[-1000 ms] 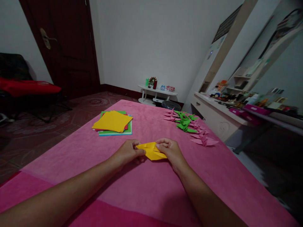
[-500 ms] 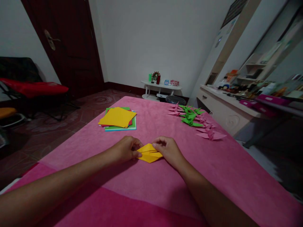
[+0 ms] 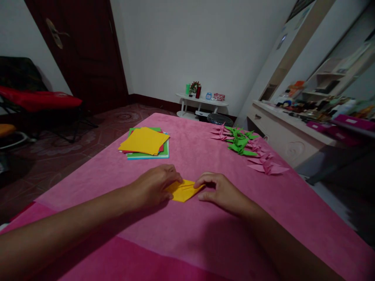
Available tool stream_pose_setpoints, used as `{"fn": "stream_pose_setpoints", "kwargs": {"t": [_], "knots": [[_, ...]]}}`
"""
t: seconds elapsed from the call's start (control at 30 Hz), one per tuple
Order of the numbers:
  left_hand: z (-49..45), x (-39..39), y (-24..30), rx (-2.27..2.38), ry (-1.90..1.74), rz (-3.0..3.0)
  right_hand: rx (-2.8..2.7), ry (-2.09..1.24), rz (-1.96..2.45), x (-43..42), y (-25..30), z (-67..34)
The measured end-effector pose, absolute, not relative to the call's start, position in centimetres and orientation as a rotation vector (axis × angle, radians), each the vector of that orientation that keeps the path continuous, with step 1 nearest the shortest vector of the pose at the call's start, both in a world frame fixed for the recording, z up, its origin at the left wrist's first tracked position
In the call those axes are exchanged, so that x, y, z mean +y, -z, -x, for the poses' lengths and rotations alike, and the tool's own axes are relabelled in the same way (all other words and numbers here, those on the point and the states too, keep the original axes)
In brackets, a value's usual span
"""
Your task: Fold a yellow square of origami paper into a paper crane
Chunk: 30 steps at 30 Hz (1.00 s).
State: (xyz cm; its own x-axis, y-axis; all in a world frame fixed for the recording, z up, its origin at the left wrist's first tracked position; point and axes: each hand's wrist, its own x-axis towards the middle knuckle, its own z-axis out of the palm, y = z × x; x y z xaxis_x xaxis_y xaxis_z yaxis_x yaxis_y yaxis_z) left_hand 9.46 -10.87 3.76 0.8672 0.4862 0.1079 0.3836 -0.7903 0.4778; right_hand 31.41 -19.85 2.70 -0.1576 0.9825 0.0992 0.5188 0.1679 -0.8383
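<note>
A piece of yellow origami paper [image 3: 184,191], folded into a flat diamond-like shape with a crease line across it, lies on the pink cloth in front of me. My left hand [image 3: 159,185] grips its left side, the fingers over the top edge and the thumb at the lower edge. At the right corner, the curled fingers of my right hand [image 3: 218,191] hold the paper from above, with the thumb lower down and a little apart from the fingertips. Both hands partly cover the paper's ends.
A stack of coloured paper squares [image 3: 143,141], yellow on top, lies at the left. Several pink and green paper cranes [image 3: 238,145] stand at the right. The pink cloth [image 3: 187,234] covers the surface. Beyond are a white shelf [image 3: 202,102] and a cluttered dresser [image 3: 287,132].
My left hand has shifted onto the paper's top left edge. My right thumb has dropped away from the top, and the raised upper point of the paper now looks flatter. The view has tilted slightly.
</note>
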Motion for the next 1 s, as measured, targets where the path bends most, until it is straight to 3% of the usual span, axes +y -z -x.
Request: {"fn": "stream_pose_setpoints", "kwargs": {"t": [0.37,1.0], "knots": [[-11.8,-11.6,-1.9,0.637,-0.218,-2.141,-1.730,-0.790,1.396,-19.7,-1.1,-31.5],[-12.3,-12.4,-1.2,0.875,-0.300,-2.342,-1.880,-0.656,1.551,-19.1,-1.0,-32.8]]}}
